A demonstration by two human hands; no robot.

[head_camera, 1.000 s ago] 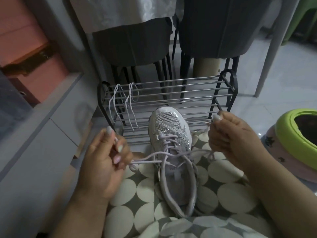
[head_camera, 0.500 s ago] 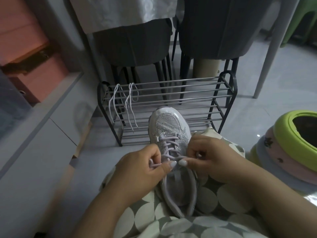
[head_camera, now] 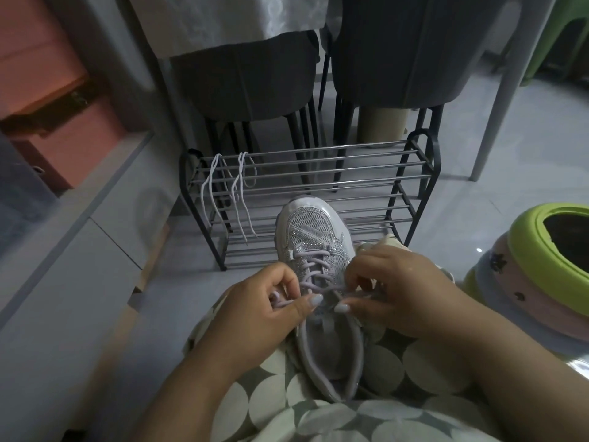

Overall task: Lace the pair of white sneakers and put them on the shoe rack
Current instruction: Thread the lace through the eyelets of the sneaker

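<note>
White sneaker (head_camera: 314, 237) on lap, toe toward shoe rack (head_camera: 318, 177), half laced; spare laces (head_camera: 223, 199) draped over rack

Sneaker (head_camera: 314, 250) on lap, centre; shoe rack (head_camera: 318, 183) behind it; spare laces (head_camera: 223, 199) hanging on rack's left; chairs (head_camera: 251, 78) beyond.

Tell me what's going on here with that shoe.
A person sits on the floor lacing a white sneaker that rests on their lap, toe toward a metal shoe rack. The left hand and right hand each pinch an end of the lace over the upper eyelets; the lower rows are already crossed. A loose lace hangs over the rack's top bars. No second sneaker is in view, and the rack holds no shoes yet.
</note>
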